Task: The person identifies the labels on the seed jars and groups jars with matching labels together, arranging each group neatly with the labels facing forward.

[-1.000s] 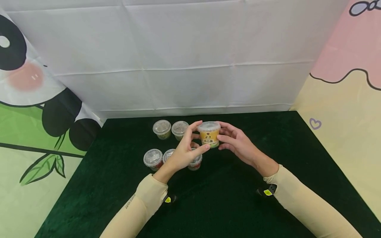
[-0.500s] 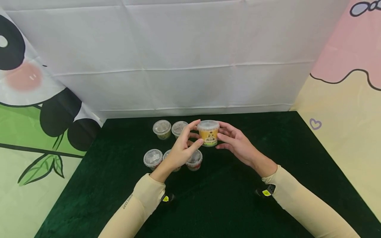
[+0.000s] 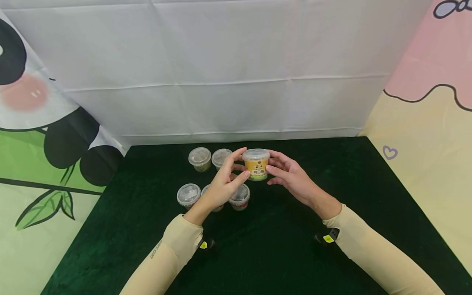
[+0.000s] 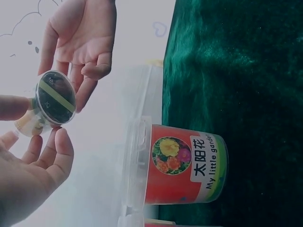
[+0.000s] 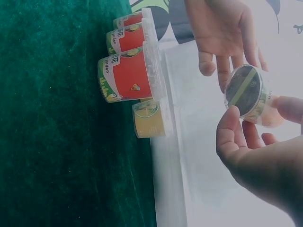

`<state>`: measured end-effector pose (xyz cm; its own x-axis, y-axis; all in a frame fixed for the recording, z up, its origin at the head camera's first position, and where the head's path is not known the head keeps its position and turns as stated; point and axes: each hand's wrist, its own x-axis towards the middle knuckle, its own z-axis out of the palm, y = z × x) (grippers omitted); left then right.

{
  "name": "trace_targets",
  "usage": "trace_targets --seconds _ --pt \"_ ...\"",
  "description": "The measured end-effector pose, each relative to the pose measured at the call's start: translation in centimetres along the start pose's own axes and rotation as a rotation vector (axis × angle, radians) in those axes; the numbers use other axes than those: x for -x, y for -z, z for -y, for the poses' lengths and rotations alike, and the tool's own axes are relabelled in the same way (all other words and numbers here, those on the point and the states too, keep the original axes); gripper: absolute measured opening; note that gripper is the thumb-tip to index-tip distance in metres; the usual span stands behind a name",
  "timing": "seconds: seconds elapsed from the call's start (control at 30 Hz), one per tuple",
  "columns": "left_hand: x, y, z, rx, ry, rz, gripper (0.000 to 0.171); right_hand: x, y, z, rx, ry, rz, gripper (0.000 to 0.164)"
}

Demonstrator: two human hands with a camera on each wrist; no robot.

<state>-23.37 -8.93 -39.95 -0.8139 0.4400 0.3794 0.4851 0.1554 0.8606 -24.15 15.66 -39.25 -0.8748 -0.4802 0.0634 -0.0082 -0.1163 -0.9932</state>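
Note:
A small clear plastic cup with a yellow label and a lid [image 3: 256, 165] is held upright above the table, between both hands. On its left side my left hand [image 3: 222, 184] grips it with thumb and fingers. My right hand [image 3: 295, 180] holds it from the right, thumb near the front. Both wrist views show the cup's dark underside [image 4: 57, 99], crossed by a pale strip. Behind the left hand stand two lidded cups, one at far left [image 3: 200, 159] and one partly covered [image 3: 220, 157]. Red-labelled cups [image 4: 184, 165] stand nearer, one mostly hidden by the left wrist.
The front row includes a left cup [image 3: 189, 195] and a right cup [image 3: 239, 198], close to the left forearm. Dark green cloth [image 3: 295, 250] covers the table. A white cloth wall [image 3: 236, 73] rises at its back edge, with printed panels at both sides.
Both hands and the yellow-labelled cup have shifted slightly left and up. The cup has turned a little, its label facing the camera. The other cups stay in place.

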Motion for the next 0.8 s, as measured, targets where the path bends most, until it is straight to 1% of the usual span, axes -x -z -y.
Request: trace_targets --seconds 0.3,0.47,0.8 --pt "0.10 0.14 0.44 0.012 0.003 0.016 0.060 -0.16 -0.14 -0.45 -0.014 0.010 0.004 0.057" --pt "0.19 0.19 0.22 0.015 0.018 0.023 0.060 -0.14 -0.24 -0.31 -0.016 0.006 0.011 0.057" --pt "0.28 0.56 -0.07 -0.006 0.018 0.036 0.061 -0.31 -0.53 -0.01 -0.049 0.001 0.030 0.058"
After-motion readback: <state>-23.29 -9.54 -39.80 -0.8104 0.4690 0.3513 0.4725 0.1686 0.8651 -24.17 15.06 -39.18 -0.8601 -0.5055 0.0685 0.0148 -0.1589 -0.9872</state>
